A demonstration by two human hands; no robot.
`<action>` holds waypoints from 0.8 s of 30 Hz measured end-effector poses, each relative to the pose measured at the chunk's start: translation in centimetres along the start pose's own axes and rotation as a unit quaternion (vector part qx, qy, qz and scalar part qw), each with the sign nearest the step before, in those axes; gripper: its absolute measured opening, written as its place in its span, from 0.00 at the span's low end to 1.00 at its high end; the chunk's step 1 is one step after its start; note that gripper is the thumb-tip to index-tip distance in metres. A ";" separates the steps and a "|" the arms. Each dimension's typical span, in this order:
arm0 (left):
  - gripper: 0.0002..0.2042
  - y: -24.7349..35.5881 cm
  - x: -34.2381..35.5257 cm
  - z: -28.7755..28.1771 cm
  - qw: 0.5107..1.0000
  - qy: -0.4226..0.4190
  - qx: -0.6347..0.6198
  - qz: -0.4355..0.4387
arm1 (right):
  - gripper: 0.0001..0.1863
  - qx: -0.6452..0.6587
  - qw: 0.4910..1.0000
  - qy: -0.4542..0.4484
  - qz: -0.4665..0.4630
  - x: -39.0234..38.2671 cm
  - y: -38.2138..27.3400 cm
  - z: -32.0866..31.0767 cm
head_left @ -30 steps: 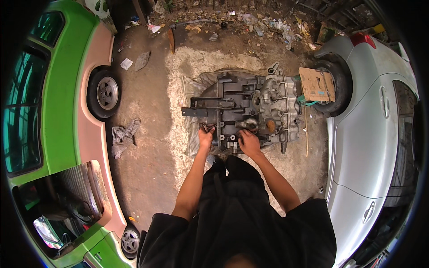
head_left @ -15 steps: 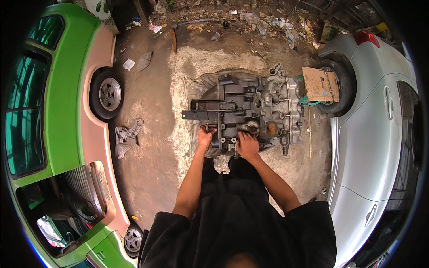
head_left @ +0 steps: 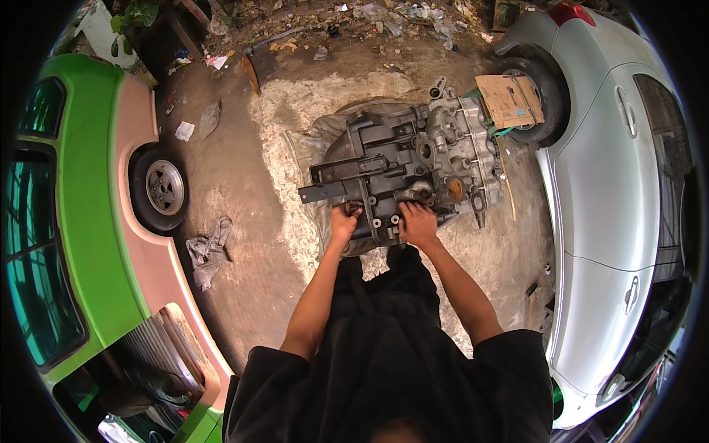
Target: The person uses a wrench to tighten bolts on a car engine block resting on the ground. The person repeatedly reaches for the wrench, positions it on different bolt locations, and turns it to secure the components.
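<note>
A greasy car engine (head_left: pixel 380 148) lies on a grey cloth on the ground in front of me, its ribbed metal cover (head_left: pixel 473 155) at the right end. A flat dark metal bar (head_left: pixel 317 193) juts out from its left side. My left hand (head_left: pixel 344 224) is at the near left edge of the engine below that bar, fingers curled in; whatever is in them is too small to tell. Fingers bent over the near edge, my right hand (head_left: pixel 419 223) grips the engine beside a round rusty opening (head_left: pixel 452 190). Its fingertips are partly hidden.
A green and pink car (head_left: pixel 96 199) stands at left, a silver car (head_left: pixel 591 207) at right. Cardboard (head_left: pixel 509 101) leans against the silver car's wheel. A crumpled rag (head_left: pixel 210 251) lies on the concrete at left. Litter (head_left: pixel 399 18) is strewn along the far side.
My view has turned slightly, so the engine and both cars appear tilted. Both hands stay at nearly the same places on the engine's near side.
</note>
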State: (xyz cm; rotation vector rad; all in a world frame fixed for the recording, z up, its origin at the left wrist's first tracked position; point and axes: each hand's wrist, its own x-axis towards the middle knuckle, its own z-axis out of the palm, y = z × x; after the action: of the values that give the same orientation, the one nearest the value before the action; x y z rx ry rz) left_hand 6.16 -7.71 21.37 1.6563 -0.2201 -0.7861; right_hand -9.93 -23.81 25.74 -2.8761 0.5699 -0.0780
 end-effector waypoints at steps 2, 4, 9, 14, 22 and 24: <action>0.06 -0.1 0.3 0.1 0.998 0.014 0.053 0.009 | 0.24 0.000 1.000 -0.008 0.007 -0.1 0.0 -0.1; 0.07 -0.1 0.4 0.2 0.996 0.023 0.087 0.009 | 0.24 0.001 1.000 -0.012 0.010 -0.1 0.0 -0.1; 0.11 -0.3 -0.1 0.2 0.985 0.047 0.166 -0.014 | 0.24 -0.006 1.000 0.003 -0.004 0.0 -0.1 -0.1; 0.09 -1.0 0.1 0.3 0.998 0.029 -0.025 -0.045 | 0.24 0.015 1.000 -0.019 0.017 0.1 -0.2 -0.3; 0.08 1.6 -0.8 -0.2 0.985 0.002 -0.065 -0.159 | 0.23 -0.001 1.000 -0.017 0.009 0.1 -0.1 -0.4; 0.08 2.2 -1.0 0.2 0.988 0.006 -0.076 -0.131 | 0.24 0.000 1.000 -0.017 0.007 0.1 -0.1 -0.4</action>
State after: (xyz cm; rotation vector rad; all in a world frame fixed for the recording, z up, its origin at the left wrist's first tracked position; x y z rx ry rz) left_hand 5.93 -7.86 23.76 1.5615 0.0679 -0.9664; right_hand -9.79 -23.84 26.14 -2.8679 0.5846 -0.0261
